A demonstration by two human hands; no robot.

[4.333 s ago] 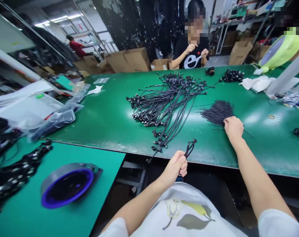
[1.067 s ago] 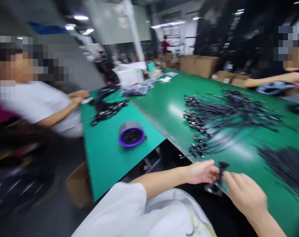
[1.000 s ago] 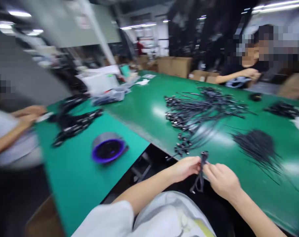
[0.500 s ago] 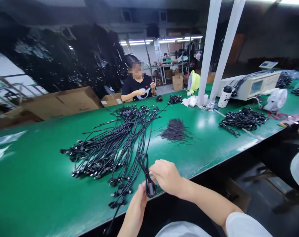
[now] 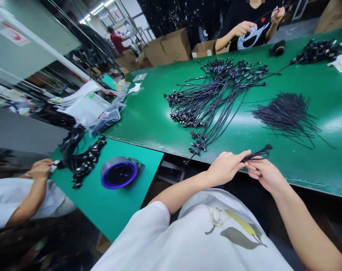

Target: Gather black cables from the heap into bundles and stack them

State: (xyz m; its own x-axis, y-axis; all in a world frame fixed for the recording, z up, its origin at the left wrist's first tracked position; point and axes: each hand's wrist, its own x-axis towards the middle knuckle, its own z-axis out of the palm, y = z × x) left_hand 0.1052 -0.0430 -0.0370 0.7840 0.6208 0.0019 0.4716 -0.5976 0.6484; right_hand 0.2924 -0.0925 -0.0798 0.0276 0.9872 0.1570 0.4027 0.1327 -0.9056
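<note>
Black cable loop (image 5: 257,154); green workbench (image 5: 309,86); white shirt (image 5: 159,241), yellow-grey leaf print (image 5: 238,229)

Cable bundle (image 5: 213,105) left of a wire pile (image 5: 286,116) on the workbench (image 5: 309,177)

Past the far edge of the green worktop, at 12 o'clock, stand cardboard boxes (image 5: 171,47), with a person in a red shirt (image 5: 116,39) beyond them. A person in a black shirt (image 5: 244,22) sits at 1 o'clock. Plastic bags (image 5: 107,120) lie at 10 o'clock. At 8 o'clock, a teal worktop (image 5: 103,214) carries a grey-and-purple tape roll (image 5: 119,173), beside a person in white (image 5: 18,199).
</note>
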